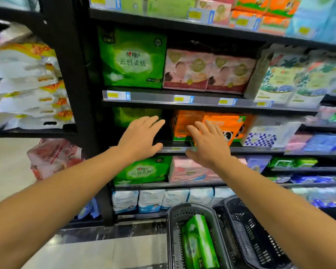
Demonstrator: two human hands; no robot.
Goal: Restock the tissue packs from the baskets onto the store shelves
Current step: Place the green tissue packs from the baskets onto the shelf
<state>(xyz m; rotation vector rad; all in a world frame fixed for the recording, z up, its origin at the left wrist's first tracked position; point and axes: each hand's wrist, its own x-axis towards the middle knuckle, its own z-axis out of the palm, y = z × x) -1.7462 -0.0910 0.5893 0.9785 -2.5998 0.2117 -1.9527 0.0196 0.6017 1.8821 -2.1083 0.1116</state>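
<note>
Both hands reached toward the middle shelf (182, 149), empty: the left hand (142, 138) spread before the dark gap beside the orange packs (188, 125), the right hand (208, 144) spread over them. One green tissue pack (199, 242) lay in the grey basket (172, 226) on the floor. Best to square the orange packs rightward, clearing the gap first. Packed shelves filled the aisle.

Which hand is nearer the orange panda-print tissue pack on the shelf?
Right. The right hand overlaps the orange panda-print tissue pack, fingers spread over its front; the left hand is off to its left, before the dark gap.
</note>
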